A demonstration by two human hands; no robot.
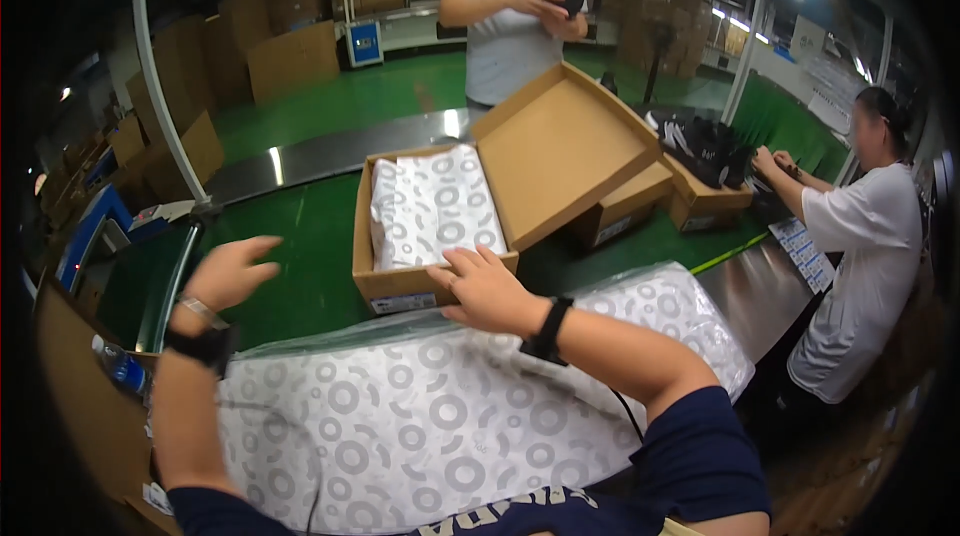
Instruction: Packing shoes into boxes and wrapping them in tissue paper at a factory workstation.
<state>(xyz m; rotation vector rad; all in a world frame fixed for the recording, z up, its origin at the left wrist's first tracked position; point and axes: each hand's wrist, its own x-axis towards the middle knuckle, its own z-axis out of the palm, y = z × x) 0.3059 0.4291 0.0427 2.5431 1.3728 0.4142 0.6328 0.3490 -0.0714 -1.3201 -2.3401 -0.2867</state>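
Note:
An open brown cardboard shoebox stands before me, its lid tipped up to the right. Inside, folded white tissue paper with grey rings and dashes covers whatever lies beneath. My right hand rests at the box's near right corner, fingers spread over the front edge and gripping nothing. Left of the box, my left hand hovers above the green belt, empty, with thumb and fingers apart. Closest to me lies a large stack of the same patterned paper, with clear plastic around its edges. Dark bands circle both wrists.
A green conveyor belt runs under the box. More shoeboxes stand to the right, with black shoes on top. Across the belt a person handles a dark object; another person works at right. A water bottle sits at left.

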